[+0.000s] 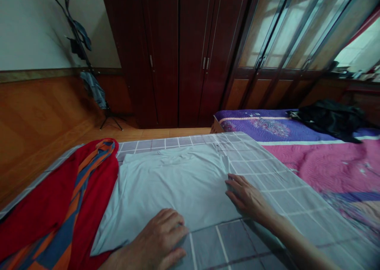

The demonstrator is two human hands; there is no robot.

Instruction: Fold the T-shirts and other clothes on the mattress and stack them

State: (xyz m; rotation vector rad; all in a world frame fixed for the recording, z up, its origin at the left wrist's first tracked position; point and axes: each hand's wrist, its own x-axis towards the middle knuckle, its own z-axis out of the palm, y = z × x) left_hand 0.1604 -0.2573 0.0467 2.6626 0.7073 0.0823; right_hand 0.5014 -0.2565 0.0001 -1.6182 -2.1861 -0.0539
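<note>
A pale, light-coloured shirt point(175, 183) lies spread out with a few wrinkles on a grey checked cloth point(267, 175). My left hand point(160, 238) is over the shirt's near edge, its fingers apart and nothing between them. At the shirt's right edge rests my right hand point(245, 193), fingers spread and touching or just over the fabric. Red clothing point(97, 187) with an orange and blue striped part lies at the left, partly against the shirt's left side.
Behind stand dark red wardrobe doors point(192, 56). A bed with a purple and pink quilt point(314, 159) is at the right, with a black garment point(329, 118) on it. A coat stand point(78, 38) holds items at the back left.
</note>
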